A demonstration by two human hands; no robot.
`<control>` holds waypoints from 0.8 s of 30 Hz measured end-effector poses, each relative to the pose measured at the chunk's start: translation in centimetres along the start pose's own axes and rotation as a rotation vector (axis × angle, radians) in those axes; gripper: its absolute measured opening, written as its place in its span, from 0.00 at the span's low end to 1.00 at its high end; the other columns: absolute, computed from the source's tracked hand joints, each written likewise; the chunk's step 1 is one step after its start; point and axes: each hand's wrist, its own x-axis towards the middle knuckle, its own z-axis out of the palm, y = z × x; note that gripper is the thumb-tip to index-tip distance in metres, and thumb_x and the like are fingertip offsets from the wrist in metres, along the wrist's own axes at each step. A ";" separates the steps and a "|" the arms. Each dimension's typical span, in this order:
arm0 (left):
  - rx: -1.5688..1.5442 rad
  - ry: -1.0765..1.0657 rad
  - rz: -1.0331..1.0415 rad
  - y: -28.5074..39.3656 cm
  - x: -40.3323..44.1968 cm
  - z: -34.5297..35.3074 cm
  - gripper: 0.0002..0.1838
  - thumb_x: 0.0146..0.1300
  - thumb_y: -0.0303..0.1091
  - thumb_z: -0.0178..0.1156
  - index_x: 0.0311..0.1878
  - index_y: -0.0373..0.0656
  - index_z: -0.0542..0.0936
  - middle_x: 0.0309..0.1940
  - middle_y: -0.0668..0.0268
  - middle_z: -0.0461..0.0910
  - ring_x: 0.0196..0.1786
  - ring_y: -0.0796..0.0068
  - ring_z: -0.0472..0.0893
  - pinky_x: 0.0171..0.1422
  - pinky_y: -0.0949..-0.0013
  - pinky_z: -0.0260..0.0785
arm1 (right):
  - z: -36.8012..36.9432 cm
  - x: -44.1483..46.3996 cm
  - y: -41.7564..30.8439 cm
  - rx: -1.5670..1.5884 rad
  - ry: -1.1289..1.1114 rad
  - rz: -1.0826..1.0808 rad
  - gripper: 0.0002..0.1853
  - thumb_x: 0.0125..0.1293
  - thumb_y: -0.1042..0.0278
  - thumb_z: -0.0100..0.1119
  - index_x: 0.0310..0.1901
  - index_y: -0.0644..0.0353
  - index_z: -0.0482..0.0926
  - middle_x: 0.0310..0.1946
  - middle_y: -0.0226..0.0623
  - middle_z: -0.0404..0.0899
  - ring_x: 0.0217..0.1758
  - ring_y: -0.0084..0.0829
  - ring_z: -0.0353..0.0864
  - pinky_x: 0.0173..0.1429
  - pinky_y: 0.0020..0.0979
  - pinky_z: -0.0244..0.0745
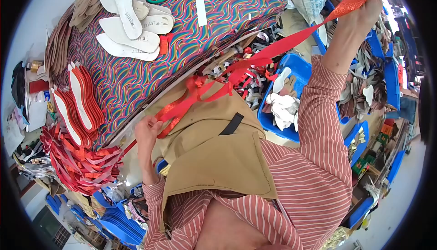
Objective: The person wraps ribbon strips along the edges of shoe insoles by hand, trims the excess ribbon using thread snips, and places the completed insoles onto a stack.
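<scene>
A long, glittery red fabric strip (291,43) stretches above the tan cloth apron (214,163), its upper end gripped in the raised right hand (362,9). The left hand (148,131) pinches its lower tangle; the wide spread of the arms seems to keep it drawn out. It looks flat up high, twisted and looped lower down. Beyond lie a heap of crimson strips (82,161), white shoe insoles (125,4) and a wavy-patterned multicoloured table (182,36).

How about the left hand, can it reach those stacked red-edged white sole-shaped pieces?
Probably yes: the left hand is near the stacked pieces, and nothing tall seems between, but it pinches a shiny red strip, so might need to let go.
</scene>
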 end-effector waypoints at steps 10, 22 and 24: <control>-0.323 0.152 1.004 17.9 -1.1 4.9 0.22 0.54 0.22 0.68 0.54 0.38 0.79 0.48 0.61 0.80 0.46 0.64 0.79 0.54 0.65 0.73 | 9.3 0.3 3.0 0.054 0.194 -0.057 0.10 0.79 0.71 0.45 0.50 0.69 0.71 0.25 0.28 0.66 0.22 0.17 0.56 0.26 0.20 0.55; -0.314 0.705 1.414 25.8 1.6 12.4 0.16 0.51 0.20 0.70 0.44 0.37 0.78 0.41 0.63 0.79 0.34 0.71 0.75 0.38 0.70 0.68 | 11.7 1.4 4.1 0.133 -0.031 -0.123 0.09 0.78 0.70 0.47 0.47 0.68 0.73 0.24 0.28 0.67 0.21 0.18 0.56 0.26 0.19 0.56; -0.280 0.706 1.453 25.8 2.0 12.4 0.13 0.53 0.19 0.69 0.41 0.37 0.77 0.38 0.64 0.78 0.31 0.74 0.73 0.34 0.72 0.66 | 11.8 1.3 4.1 0.148 0.026 -0.093 0.09 0.77 0.70 0.48 0.46 0.68 0.74 0.24 0.28 0.67 0.21 0.18 0.56 0.25 0.19 0.56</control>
